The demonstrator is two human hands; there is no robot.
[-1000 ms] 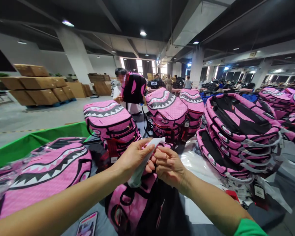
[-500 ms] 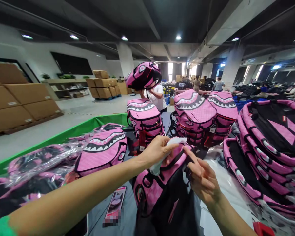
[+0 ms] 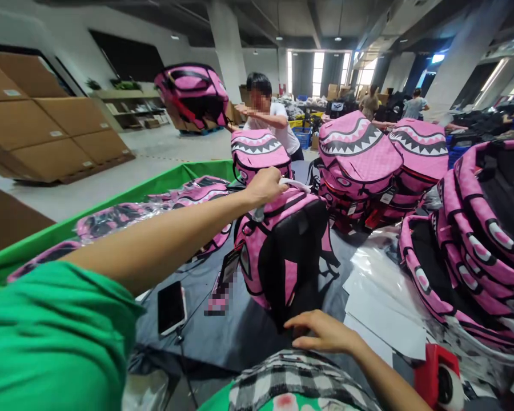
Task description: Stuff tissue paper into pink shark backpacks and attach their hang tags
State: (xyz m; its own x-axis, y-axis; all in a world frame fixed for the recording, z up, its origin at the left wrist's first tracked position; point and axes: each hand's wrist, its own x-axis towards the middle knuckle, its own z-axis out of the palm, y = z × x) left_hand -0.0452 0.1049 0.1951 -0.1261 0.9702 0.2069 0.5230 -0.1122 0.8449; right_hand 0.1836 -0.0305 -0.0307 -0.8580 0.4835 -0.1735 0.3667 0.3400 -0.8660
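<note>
A pink and black backpack [image 3: 291, 257] stands upright on the grey-covered table in front of me. My left hand [image 3: 264, 187] is closed at its top, on the handle, where white wrapping [image 3: 294, 184] sticks out past my fingers. Below, near the bag's bottom edge, my right hand [image 3: 323, 331] holds nothing, its fingers stretched out and apart. A dark hang tag [image 3: 229, 267] dangles at the bag's left side, and a pink card lies partly behind it.
Pink shark-mouth backpacks [image 3: 355, 148] stand across the table. Stacked backpacks [image 3: 471, 245], white sheets [image 3: 381, 325] and a red tape dispenser [image 3: 437, 374] are at right. A phone [image 3: 171, 308] lies left. Beyond, a person [image 3: 278, 123] is beside a raised backpack [image 3: 192, 94].
The backpack now stands more upright. My left hand has stayed at its top; my right hand has dropped from the top to near its base. The co-worker's backpack has swung left.
</note>
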